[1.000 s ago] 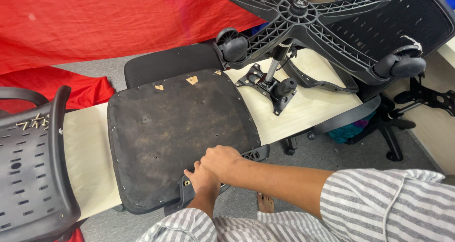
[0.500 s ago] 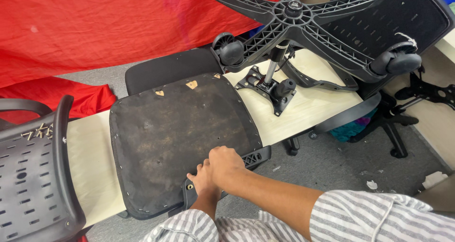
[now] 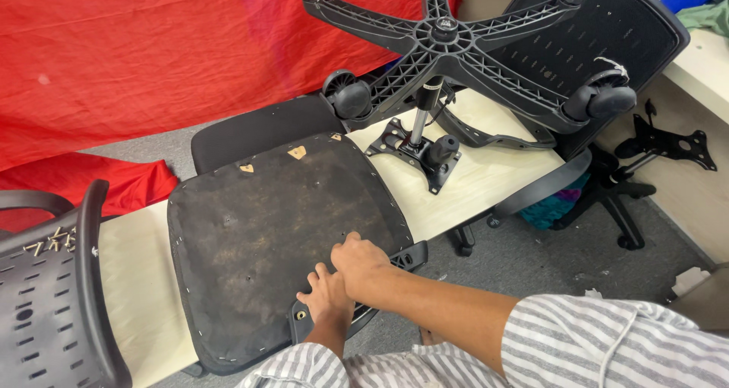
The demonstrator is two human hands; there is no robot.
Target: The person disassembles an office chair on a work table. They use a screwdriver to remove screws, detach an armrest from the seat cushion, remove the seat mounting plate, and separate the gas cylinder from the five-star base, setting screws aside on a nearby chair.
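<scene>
Seat: the upturned chair seat (image 3: pixel 273 236) is lying on the pale table (image 3: pixel 493 183), its dark underside facing up.
Left hand: the left hand (image 3: pixel 325 295) is pressing flat on the seat's near edge, fingers spread narrow, holding nothing.
Right hand: the right hand (image 3: pixel 363 263) is resting on the seat just beside the left, fingers curled; whether they are holding something, I cannot tell.
Chair base: the black wheeled base (image 3: pixel 444 39) is standing on the table beyond the seat.

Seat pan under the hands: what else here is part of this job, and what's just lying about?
In hand:
- seat pan, upside down on the bench
- left hand and right hand, both at its near edge
- black bracket at that edge

Lying about:
- wheeled base with tilt plate
- mesh backrest
- slotted backrest
- red cloth
</scene>
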